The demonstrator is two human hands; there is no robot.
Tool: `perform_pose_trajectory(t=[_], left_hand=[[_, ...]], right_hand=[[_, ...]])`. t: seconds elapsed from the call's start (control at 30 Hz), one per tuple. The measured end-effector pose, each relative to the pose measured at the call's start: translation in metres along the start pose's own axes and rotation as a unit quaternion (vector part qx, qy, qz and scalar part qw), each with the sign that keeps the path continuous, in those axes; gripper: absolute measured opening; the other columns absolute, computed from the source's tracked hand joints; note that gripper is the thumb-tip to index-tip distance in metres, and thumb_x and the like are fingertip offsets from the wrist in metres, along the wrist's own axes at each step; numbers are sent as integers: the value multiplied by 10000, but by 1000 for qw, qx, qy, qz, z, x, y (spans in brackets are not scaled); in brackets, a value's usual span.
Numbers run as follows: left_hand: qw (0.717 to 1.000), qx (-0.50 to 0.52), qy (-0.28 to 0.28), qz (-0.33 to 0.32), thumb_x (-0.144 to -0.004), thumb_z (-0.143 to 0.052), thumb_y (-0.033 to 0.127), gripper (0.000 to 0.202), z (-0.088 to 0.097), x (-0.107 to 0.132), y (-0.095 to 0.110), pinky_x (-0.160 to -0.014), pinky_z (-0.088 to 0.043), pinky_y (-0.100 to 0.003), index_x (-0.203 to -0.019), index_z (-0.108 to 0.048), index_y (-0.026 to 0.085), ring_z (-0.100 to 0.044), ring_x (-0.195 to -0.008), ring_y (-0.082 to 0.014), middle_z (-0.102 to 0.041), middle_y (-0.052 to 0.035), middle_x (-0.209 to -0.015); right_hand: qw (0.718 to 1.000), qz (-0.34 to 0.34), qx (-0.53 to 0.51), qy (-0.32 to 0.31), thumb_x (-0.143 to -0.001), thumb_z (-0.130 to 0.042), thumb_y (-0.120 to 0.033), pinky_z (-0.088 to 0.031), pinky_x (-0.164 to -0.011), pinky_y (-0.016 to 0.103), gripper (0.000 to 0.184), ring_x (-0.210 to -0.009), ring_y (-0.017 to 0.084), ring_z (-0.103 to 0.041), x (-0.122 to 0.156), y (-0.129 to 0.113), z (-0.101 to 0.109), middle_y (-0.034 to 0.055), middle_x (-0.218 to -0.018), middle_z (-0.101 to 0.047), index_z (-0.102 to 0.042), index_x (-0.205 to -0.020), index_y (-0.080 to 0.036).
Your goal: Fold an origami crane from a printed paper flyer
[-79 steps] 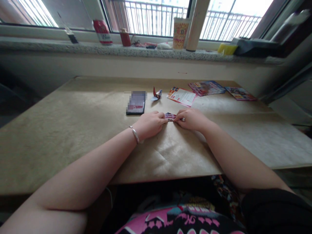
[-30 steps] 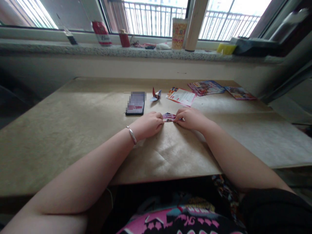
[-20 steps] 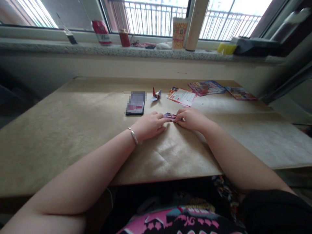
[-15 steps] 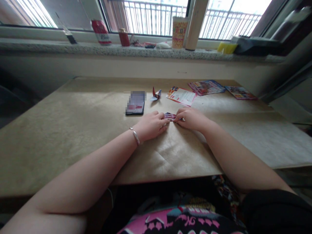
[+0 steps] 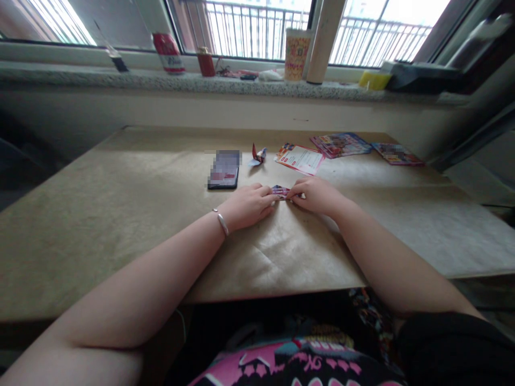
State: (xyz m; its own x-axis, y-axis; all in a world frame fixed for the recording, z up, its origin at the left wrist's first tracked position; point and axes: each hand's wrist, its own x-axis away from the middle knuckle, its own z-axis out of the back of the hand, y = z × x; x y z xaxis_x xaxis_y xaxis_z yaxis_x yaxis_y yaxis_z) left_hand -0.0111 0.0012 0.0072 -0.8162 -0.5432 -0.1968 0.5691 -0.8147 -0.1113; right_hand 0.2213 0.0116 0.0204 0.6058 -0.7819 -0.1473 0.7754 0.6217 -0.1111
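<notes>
1. Our left hand point(image 5: 246, 205) and right hand point(image 5: 318, 194) hold the folded paper point(image 5: 279, 190), nearer and right of the smartphone point(image 5: 225, 170).
2. Beside the smartphone sits an origami bird point(image 5: 259, 156); printed sheets point(image 5: 302, 160) lie farther right.
3. Beyond it: windowsill point(image 5: 241, 86).

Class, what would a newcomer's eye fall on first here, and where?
Probably the left hand and right hand near the picture's centre, touching folded paper between them. Beyond it sits a small paper figure, with a phone to its left. A red can stands on the windowsill.
</notes>
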Motion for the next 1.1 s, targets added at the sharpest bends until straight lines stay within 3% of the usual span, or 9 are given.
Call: perform_pose_trajectory(t=[0.1,0.23,0.37,0.5,0.67,0.93,1.1], left_hand=[[1000,4,5,3,-952,-488,308,381,0,1,0,-888,-492,-345,-1309,-572,203,-578,-1011,-213,-627,-109,-1138],[1000,17,11,14,-986,-403,284,352,-1,2,1,-916,-500,-357,-1262,-607,205,-589,-1046,-211,-633,-104,-1163],[999,34,25,6,-975,-425,270,350,-3,3,-1,-1011,-467,-374,-1270,-595,190,-552,-1178,-213,-612,-110,-1260],[999,24,35,24,-952,-475,289,345,-1,3,-1,-1078,-416,-426,-1262,-605,210,-511,-1258,-237,-579,-100,-1341],[997,22,26,63,-961,-456,332,339,4,1,0,-1048,-431,-430,-1218,-634,201,-564,-1183,-240,-618,-101,-1286],[995,55,29,77,-969,-422,437,409,-4,1,-2,-1050,-413,-407,-1218,-619,178,-558,-1187,-244,-643,-98,-1250],[994,64,16,82,-958,-437,475,451,-4,1,-1,-1060,-398,-419,-1235,-594,157,-551,-1199,-256,-623,-116,-1277]], right_hand=[[999,-1,-5,34,-890,-528,-253,-450,-797,295,274,-844,192,-654,0,1,-2,50,-903,-749,-766,-1026,-240],[996,-27,-28,85,-893,-517,-246,-457,-866,303,280,-947,199,-645,-1,3,-11,61,-1030,-731,-759,-1034,-223],[995,-53,-41,72,-882,-511,-217,-466,-882,314,289,-956,205,-643,-3,8,-18,64,-1034,-736,-760,-1028,-212],[997,-26,-47,63,-846,-522,-169,-458,-909,334,269,-921,212,-632,-4,13,-20,62,-936,-747,-774,-937,-198],[993,28,-82,78,-830,-536,-156,-438,-958,339,236,-954,198,-637,-4,16,-22,54,-1005,-744,-762,-881,-198],[992,75,-55,81,-805,-574,-144,-460,-881,356,257,-881,220,-621,-4,10,-18,63,-894,-743,-758,-977,-194],[990,80,-37,107,-830,-574,-139,-448,-946,393,266,-1023,239,-587,-3,8,-22,79,-1085,-714,-755,-1006,-224]])
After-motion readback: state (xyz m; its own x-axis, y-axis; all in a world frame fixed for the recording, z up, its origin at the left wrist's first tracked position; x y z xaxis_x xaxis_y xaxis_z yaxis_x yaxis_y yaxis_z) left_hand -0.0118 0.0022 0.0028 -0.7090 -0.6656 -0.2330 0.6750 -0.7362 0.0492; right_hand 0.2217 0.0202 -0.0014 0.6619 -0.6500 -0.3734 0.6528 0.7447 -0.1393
